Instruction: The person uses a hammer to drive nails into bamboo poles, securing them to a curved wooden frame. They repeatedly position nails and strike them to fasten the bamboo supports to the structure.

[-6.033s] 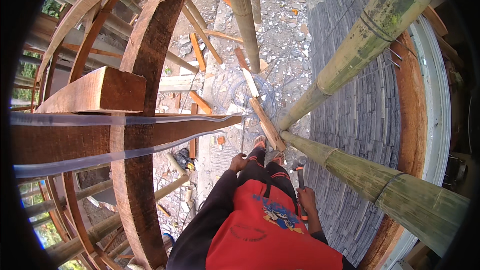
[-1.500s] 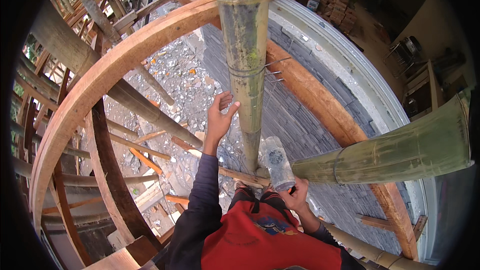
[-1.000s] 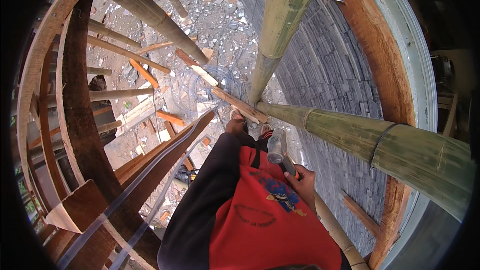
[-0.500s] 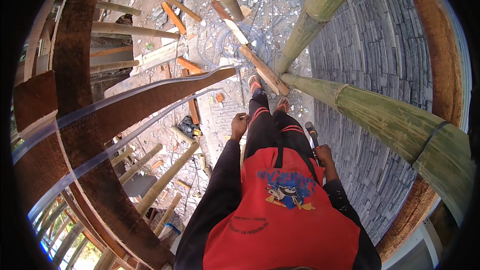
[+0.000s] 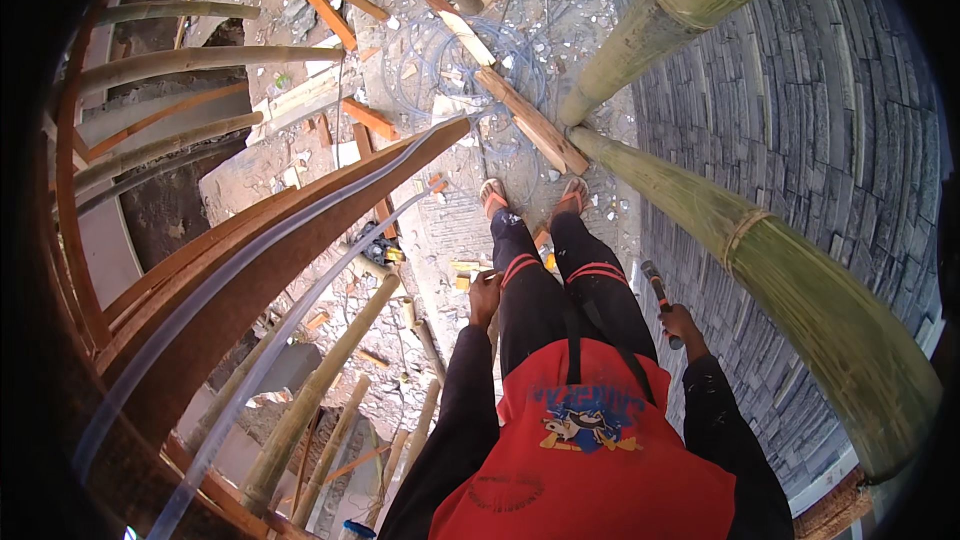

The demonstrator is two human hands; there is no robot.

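My right hand [image 5: 680,325], at my right side near the grey stone-clad wall [image 5: 780,140], is closed round a hammer [image 5: 657,288] with a dark handle marked in orange. The hammer's head end points away from me, and its grip end shows below my fingers. Beside my left thigh hangs my left hand [image 5: 486,298] with its fingers curled together. What they hold, if anything, is too small to make out. Both of my feet, in orange sandals [image 5: 573,202], stand side by side on the rough concrete.
Thick green bamboo poles [image 5: 800,290] slant along the right. Ahead of my feet lie a split timber [image 5: 530,125] and coiled clear hose [image 5: 420,65]. A wooden beam [image 5: 300,230] with clear tubing [image 5: 270,230] crosses the left, above bamboo poles [image 5: 310,395] and rubble.
My left foot has come back level with the right one. The hammer has swung out to the right, away from my leg, and shows more fully. The view has shifted.
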